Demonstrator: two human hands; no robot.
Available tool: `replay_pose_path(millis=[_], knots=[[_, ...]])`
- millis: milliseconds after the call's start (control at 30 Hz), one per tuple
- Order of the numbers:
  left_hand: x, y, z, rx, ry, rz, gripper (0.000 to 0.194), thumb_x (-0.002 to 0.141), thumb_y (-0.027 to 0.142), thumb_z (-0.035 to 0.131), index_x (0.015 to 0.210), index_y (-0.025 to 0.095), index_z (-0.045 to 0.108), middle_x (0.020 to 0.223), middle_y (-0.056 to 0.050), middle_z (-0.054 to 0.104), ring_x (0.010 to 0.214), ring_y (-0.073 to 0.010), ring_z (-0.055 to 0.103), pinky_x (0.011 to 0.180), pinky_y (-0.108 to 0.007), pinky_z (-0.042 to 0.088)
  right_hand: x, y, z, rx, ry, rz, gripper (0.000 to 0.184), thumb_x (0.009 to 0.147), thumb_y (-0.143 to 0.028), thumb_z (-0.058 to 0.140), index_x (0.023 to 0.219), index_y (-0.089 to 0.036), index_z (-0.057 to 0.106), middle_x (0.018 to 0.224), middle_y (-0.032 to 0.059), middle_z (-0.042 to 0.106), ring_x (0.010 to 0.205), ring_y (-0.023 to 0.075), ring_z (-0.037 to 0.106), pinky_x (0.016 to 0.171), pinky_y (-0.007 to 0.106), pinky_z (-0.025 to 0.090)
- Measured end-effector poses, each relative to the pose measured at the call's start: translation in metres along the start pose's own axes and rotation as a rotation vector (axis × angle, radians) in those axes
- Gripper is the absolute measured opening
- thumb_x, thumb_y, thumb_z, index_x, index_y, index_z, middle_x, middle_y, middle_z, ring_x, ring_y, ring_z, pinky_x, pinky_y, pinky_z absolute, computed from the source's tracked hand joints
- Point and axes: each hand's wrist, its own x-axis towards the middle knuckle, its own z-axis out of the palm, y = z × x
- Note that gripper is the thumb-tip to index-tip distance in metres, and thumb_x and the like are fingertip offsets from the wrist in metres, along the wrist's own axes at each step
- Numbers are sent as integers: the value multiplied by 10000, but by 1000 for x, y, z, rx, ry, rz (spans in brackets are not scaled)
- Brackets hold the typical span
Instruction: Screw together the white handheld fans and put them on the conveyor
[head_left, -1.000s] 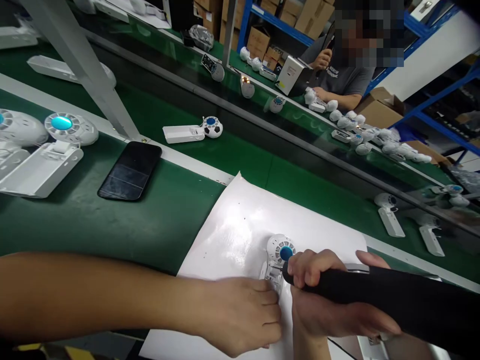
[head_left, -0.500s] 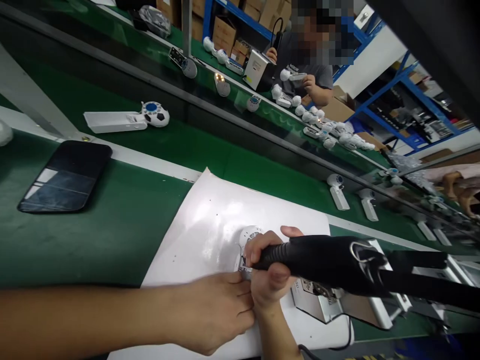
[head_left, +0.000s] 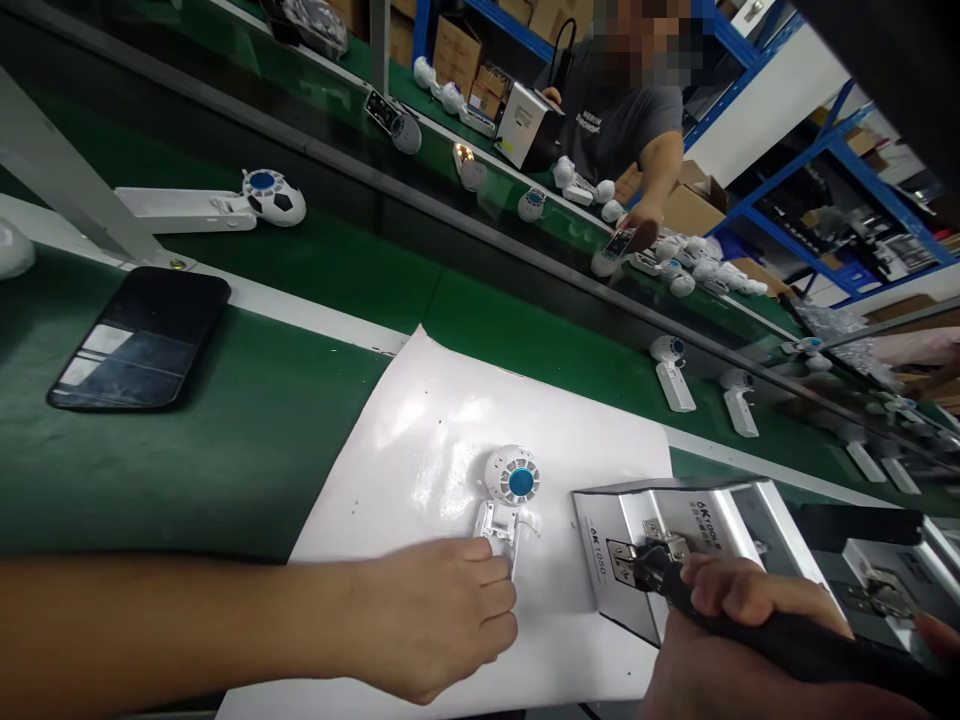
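Note:
A small white fan unit with a blue centre (head_left: 512,480) lies on a glossy white sheet (head_left: 442,420). My left hand (head_left: 439,615) curls its fingers around the unit's lower end and pins it to the sheet. My right hand (head_left: 739,625) grips a black electric screwdriver (head_left: 757,630), whose tip rests at the slot of a silver screw feeder box (head_left: 675,550) to the right of the fan unit.
A black phone (head_left: 142,340) lies on the green bench at left. A football-patterned fan (head_left: 225,205) rides the conveyor. Other white fans (head_left: 670,370) lie further along. A person across the line reaches toward several white parts (head_left: 697,265). A grey post (head_left: 67,175) stands at left.
My right hand drew the screwdriver off the fan unit and moved right to the silver feeder box. The fan's blue centre is uncovered. My left hand stays on its lower end.

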Motion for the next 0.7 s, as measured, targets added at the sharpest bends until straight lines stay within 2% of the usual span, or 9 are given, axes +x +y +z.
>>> replay_pose_path(millis=[67, 133, 167, 200, 267, 333, 433, 567, 700], knots=[[1, 0, 2, -6, 16, 6, 146, 980, 292, 704, 945, 160, 651, 893, -58, 612, 808, -204, 526, 789, -354, 449, -4, -8, 10, 74, -93, 32, 574, 975, -714, 415, 634, -257, 479, 530, -27, 355, 454, 151, 379, 490, 358, 398], [1, -1, 4, -18, 30, 17, 145, 994, 284, 676, 934, 154, 649, 886, -59, 604, 802, -204, 525, 787, -357, 448, -8, -18, 29, 195, -213, 130, 521, 1031, -609, 384, 675, -257, 528, 500, -25, 401, 428, 166, 423, 435, 355, 418], [1, -2, 5, -23, 34, 21, 143, 998, 275, 662, 927, 151, 647, 884, -59, 602, 798, -204, 525, 785, -359, 448, -10, -22, 41, 261, -170, 132, 484, 1043, -609, 378, 783, -267, 598, 510, -37, 427, 416, 160, 414, 412, 340, 414], [2, -2, 5, -29, 34, 24, 135, 992, 265, 660, 924, 149, 646, 883, -59, 602, 796, -206, 527, 785, -362, 448, -12, -25, 54, 310, -120, 106, 432, 1036, -652, 397, 976, -301, 642, 537, -63, 461, 406, 148, 398, 405, 325, 423], [2, -2, 5, -37, 24, 27, 123, 957, 259, 691, 926, 148, 647, 888, -58, 609, 802, -210, 532, 790, -368, 452, -14, -24, 76, 386, -78, 68, 500, 989, -764, 424, 1254, -366, 570, 580, -101, 523, 393, 134, 379, 398, 308, 432], [2, -2, 4, -33, 17, 24, 152, 912, 275, 733, 934, 147, 655, 891, -59, 618, 815, -215, 540, 804, -372, 462, -15, -18, 90, 425, -135, 86, 579, 944, -815, 468, 1315, -373, 509, 598, -115, 556, 393, 134, 396, 404, 304, 444], [2, -2, 2, -12, 23, 28, 179, 884, 299, 757, 931, 151, 669, 879, -60, 628, 815, -214, 542, 820, -376, 477, -15, -6, 96, 449, -196, 135, 561, 937, -809, 496, 1272, -359, 486, 592, -122, 558, 388, 123, 390, 414, 290, 444], [2, -2, 2, 3, 35, 31, 162, 880, 290, 752, 921, 152, 679, 849, -53, 624, 793, -207, 532, 800, -377, 483, -17, 0, 96, 492, -186, 195, 462, 956, -740, 532, 1204, -356, 465, 594, -126, 550, 401, 113, 391, 432, 265, 438], [2, -1, 3, 1, 21, 23, 135, 926, 283, 703, 930, 153, 670, 849, -49, 610, 787, -203, 529, 786, -375, 470, -17, 0, 96, 500, -173, 224, 478, 929, -744, 575, 1177, -353, 458, 587, -129, 546, 396, 117, 391, 434, 274, 433]])
